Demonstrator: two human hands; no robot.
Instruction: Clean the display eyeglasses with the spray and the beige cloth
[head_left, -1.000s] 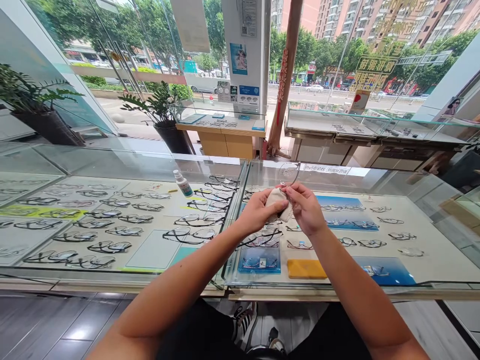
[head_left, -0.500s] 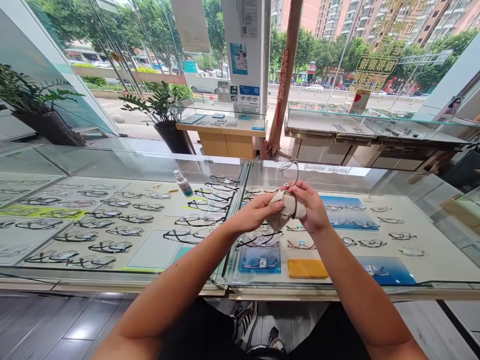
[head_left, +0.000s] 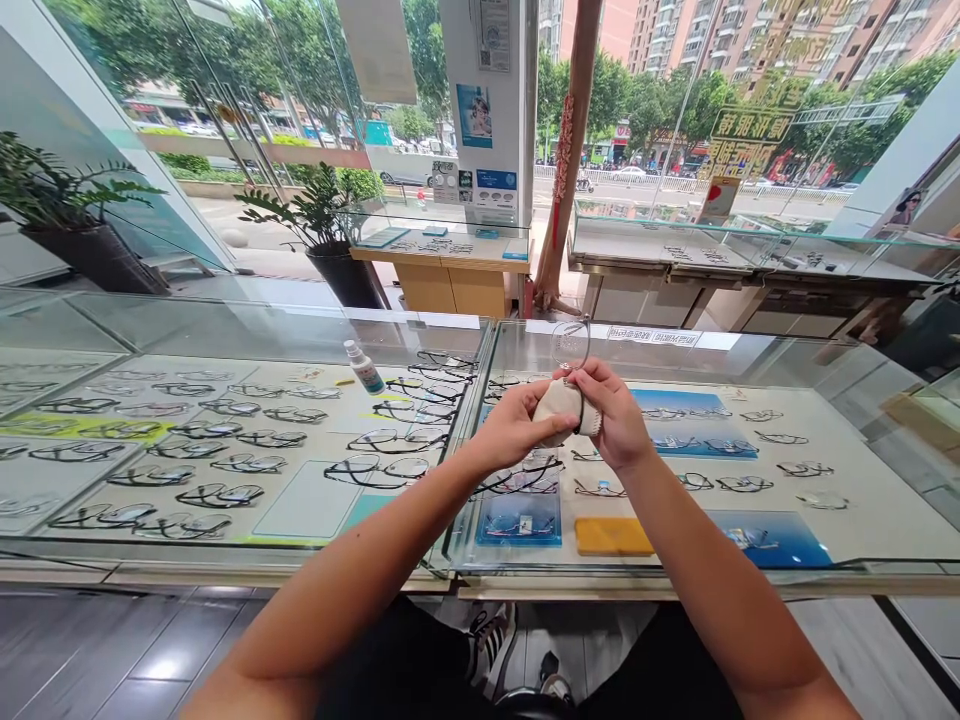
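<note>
Above the glass counter, my two hands meet around a pair of eyeglasses point(head_left: 571, 343) and a beige cleaning cloth point(head_left: 556, 403). My left hand point(head_left: 517, 425) is closed on the cloth, which is folded over the lower lens, with the thumb pressed along its front. My right hand point(head_left: 616, 412) pinches the frame near its bridge; a corner of the cloth lies under its fingers. The upper round lens sticks up bare above the fingertips. The cloth hides most of the other lens. A white spray bottle point(head_left: 364, 367) with a blue label stands to the left on the glass.
The glass display counter point(head_left: 480, 560) holds rows of eyeglasses point(head_left: 221, 493). A yellow case point(head_left: 613, 536) lies near the front edge, close below my right forearm. Further off are a low display cabinet point(head_left: 454, 285), a potted plant point(head_left: 311, 215) and a wooden post point(head_left: 566, 150).
My hands and the glasses have shifted slightly left. The left thumb and the cloth have moved over the covered lens, and the cloth is bunched differently.
</note>
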